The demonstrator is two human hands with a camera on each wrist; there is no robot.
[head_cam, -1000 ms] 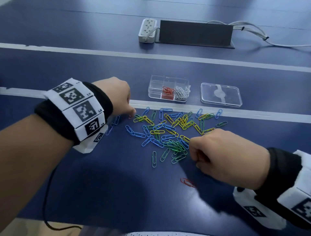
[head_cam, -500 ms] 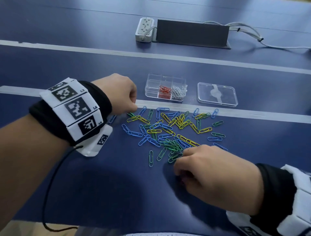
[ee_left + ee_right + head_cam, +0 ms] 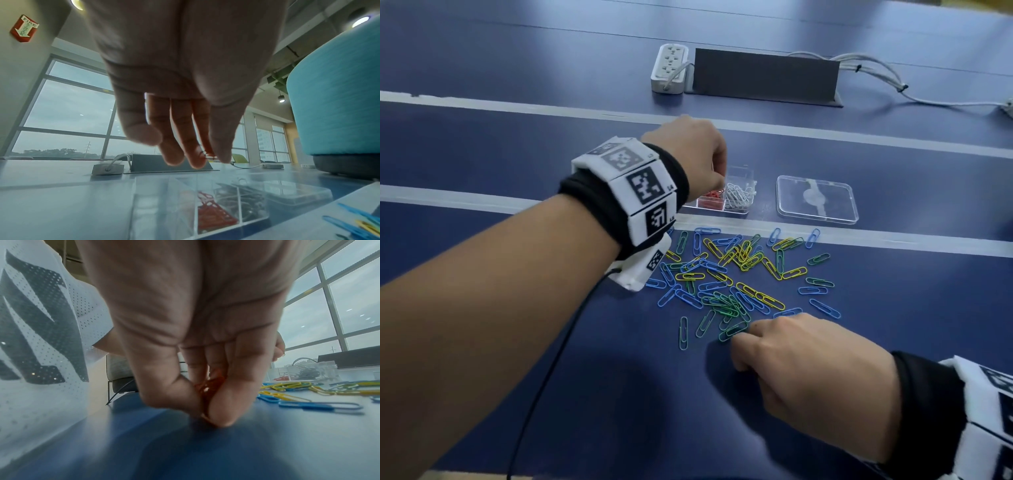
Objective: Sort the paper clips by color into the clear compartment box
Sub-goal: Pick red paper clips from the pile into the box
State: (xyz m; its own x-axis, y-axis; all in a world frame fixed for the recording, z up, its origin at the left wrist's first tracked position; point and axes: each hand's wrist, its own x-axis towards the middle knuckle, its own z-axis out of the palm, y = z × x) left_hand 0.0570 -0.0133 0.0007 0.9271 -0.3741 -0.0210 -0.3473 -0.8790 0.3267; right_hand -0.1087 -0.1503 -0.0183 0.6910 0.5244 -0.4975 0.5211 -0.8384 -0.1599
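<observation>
The clear compartment box (image 3: pixel 739 209) stands beyond the pile, with red clips (image 3: pixel 710 201) in one cell and white clips (image 3: pixel 738 197) in the cell to its right. My left hand (image 3: pixel 719 182) hovers over the red cell, thumb and forefinger pinching a red paper clip (image 3: pixel 206 153). The box (image 3: pixel 148 211) lies right below those fingers. Loose blue, yellow and green clips (image 3: pixel 732 274) are scattered on the blue table. At the pile's near edge my right hand (image 3: pixel 736 339) presses down on the table, pinching red clips (image 3: pixel 209 386) between thumb and fingers.
The box's clear lid (image 3: pixel 816 198) lies flat to the right of the box. A white power strip (image 3: pixel 669 68), a dark upright panel (image 3: pixel 763 75) and white cables (image 3: pixel 887 85) sit at the far side. White tape lines (image 3: pixel 893 236) cross the table.
My left hand has lifted from the pile's left edge and moved over the box. My right hand slid toward me and left, onto the red clip that lay in front of the pile.
</observation>
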